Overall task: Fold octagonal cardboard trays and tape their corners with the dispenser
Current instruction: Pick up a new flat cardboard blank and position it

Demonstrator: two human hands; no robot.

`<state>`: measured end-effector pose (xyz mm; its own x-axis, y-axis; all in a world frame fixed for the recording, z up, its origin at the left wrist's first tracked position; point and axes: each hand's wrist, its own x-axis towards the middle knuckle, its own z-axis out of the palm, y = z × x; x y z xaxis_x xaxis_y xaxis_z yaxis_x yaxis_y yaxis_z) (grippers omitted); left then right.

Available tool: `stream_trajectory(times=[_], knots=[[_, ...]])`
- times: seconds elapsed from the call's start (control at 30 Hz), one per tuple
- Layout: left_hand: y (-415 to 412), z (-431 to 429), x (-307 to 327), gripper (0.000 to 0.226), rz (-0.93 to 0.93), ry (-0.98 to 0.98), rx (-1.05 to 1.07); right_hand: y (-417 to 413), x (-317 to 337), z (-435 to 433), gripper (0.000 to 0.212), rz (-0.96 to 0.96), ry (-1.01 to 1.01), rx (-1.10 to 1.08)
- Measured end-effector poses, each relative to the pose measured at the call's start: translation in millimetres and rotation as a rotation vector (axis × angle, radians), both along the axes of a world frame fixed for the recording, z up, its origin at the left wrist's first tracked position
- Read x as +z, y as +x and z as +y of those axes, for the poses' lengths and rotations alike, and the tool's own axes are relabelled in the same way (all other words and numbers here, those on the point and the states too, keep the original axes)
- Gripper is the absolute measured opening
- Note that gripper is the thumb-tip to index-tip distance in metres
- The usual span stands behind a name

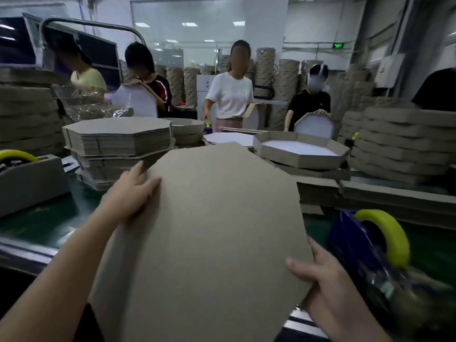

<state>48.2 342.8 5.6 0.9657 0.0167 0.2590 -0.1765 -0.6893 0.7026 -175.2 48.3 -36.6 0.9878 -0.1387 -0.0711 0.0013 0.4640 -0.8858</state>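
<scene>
A large brown octagonal cardboard tray (209,238) is held up in front of me, its plain underside facing the camera. My left hand (130,193) grips its upper left edge, thumb on the face and fingers behind. My right hand (323,282) grips the lower right edge, thumb lying across the brown face. A blue tape dispenser with a yellow tape roll (370,245) stands just right of my right hand. A second, grey dispenser with yellow tape (29,178) sits at the far left.
A stack of flat octagonal blanks (118,137) stands behind my left hand. A folded tray with white inside (301,149) sits on the green conveyor belt (42,223) ahead. Several people work across the belt. Tall stacks of trays (404,141) rise at the right.
</scene>
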Motion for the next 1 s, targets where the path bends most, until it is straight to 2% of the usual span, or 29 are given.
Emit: stream_trajectory(times=[0.03,0.1,0.17,0.2,0.27,0.33,0.4,0.5,0.63,0.73,0.8,0.9,1.0], knots=[[-6,-1,-4,0.045,0.043,-0.182,-0.046,-14,1,-5,0.059,0.028,-0.047,-0.008],[-28,-9,-11,0.023,0.086,-0.483,-0.12,-34,7,-19,0.051,0.108,-0.278,-0.095],[-53,-22,-16,0.013,0.081,-0.602,-0.17,-46,14,-35,0.049,0.205,-0.603,-0.304],[-64,-31,-16,0.014,0.059,-0.576,-0.184,-50,18,-41,0.053,0.204,-0.818,-0.454],[-86,-58,-15,0.021,-0.004,-0.404,-0.23,-54,27,-40,0.054,0.001,-1.32,-0.689],[-114,-92,-16,0.017,-0.104,-0.157,-0.332,-48,34,-27,0.046,-0.292,-1.563,-0.662],[-139,-127,-21,0.015,-0.22,0.039,-0.445,-36,30,-14,0.042,-0.405,-1.699,-0.514],[-156,-161,-32,0.017,-0.28,0.088,-0.513,-19,15,-6,0.043,-0.334,-1.784,-0.361],[-150,-173,-45,0.012,-0.185,0.07,-0.631,-13,-6,-21,0.034,-0.257,-1.767,-0.317],[-128,-168,-36,0.009,-0.086,0.106,-0.796,-14,-15,-31,0.028,-0.222,-1.731,-0.279],[-104,-169,-25,0.003,-0.055,0.089,-0.833,-16,-16,-34,0.024,-0.203,-1.713,-0.265],[-60,-185,-17,0.016,-0.059,0.109,-0.789,-18,-15,-36,0.019,-0.166,-1.687,-0.243],[-10,-209,-27,0.018,-0.172,0.263,-0.626,-18,-10,-37,0.017,-0.141,-1.68,-0.225]])
